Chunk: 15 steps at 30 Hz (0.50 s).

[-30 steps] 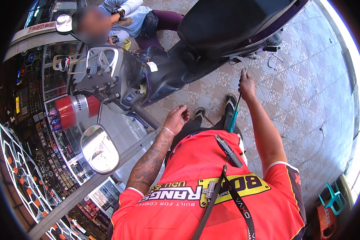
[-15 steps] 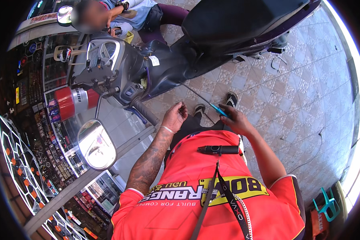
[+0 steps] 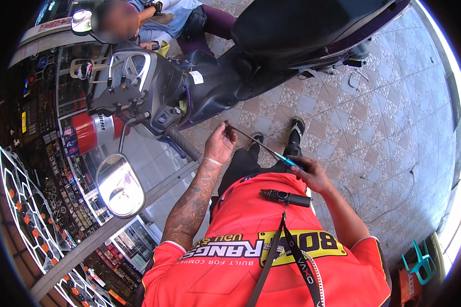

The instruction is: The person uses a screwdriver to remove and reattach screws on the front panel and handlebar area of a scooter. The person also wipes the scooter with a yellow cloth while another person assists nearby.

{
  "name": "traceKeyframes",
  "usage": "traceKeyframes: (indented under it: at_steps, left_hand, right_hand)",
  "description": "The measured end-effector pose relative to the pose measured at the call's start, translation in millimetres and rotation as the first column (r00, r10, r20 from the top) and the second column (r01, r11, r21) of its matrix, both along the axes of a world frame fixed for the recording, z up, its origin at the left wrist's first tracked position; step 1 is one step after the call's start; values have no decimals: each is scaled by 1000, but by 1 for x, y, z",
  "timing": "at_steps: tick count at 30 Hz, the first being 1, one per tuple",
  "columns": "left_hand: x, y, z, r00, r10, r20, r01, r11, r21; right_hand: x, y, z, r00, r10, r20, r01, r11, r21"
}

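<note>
My right hand (image 3: 312, 174) is closed around the blue handle of a screwdriver (image 3: 287, 161). Its long thin shaft slants up and left, and the tip meets the fingertips of my left hand (image 3: 221, 145). Those left fingers are pinched together at the tip; whatever small thing may be between them is too small to make out. Beyond my hands stands a dark scooter (image 3: 210, 87), its handlebar grip (image 3: 184, 145) just left of my left hand.
A round-cornered mirror (image 3: 120, 187) juts out at the left. Across the scooter, a person (image 3: 176, 20) leans near its front. Shelves of small parts and a red-and-white drum (image 3: 89, 134) line the left. A teal plastic chair (image 3: 420, 262) is at lower right on the tiled floor (image 3: 343, 128).
The screwdriver's tip has come away from beside the scooter to my left fingertips. My right hand has drawn back toward me and right; my left hand has shifted slightly left.
</note>
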<state>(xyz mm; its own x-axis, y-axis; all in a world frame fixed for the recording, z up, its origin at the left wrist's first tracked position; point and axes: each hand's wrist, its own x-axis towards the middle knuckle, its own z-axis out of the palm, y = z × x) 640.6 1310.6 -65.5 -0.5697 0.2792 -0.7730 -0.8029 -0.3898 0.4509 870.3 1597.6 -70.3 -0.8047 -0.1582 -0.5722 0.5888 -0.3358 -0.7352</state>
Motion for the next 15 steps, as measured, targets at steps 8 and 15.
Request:
traceKeyframes:
  at_steps: [8,15]
  left_hand:
    - [1,1,1,999,-18,-43,15,998,-65]
    - [0,-1,4,996,-6,-87,-3,994,-107]
  right_hand:
    - [5,5,-13,1000,-5,-11,6,997,71]
    - [-9,2,-19,996,33,-88,-17,984,175]
